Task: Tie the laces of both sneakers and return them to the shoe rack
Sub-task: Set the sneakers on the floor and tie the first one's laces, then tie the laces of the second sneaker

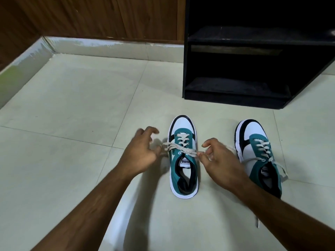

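We reach both forearms fwd over the floor (72, 98). Our left hand (143, 153) hovers just left of the left sneaker (183, 160), palm turned inward, fingers (154, 130) curled but spread; motion blur there, so we cannot tell whether the lower fingertips grip the left lace end (167, 144). Our right hand (221, 160) sits between the two shoes, thumb and index pinched narrow on the right lace end (192, 152), which runs taut across the tongue.

Left sneaker: teal/white/black, upright on the floor, toe pointing away from us, laces untied. Right sneaker (257, 153): same model, well apart to the right, upright, toe away; its laces (262, 147) look loose, one end trailing onto the tile near our right forearm.

Floor: pale glossy tiles w/ thin grout lines. Black shoe rack (235, 69) stands beyond the shoes, shelves visible. Wood-panel wall (90, 17) behind, w/ a light skirting strip at its base.

Right forearm hides the heel of the right sneaker. Rack is cut off at top and right edges.
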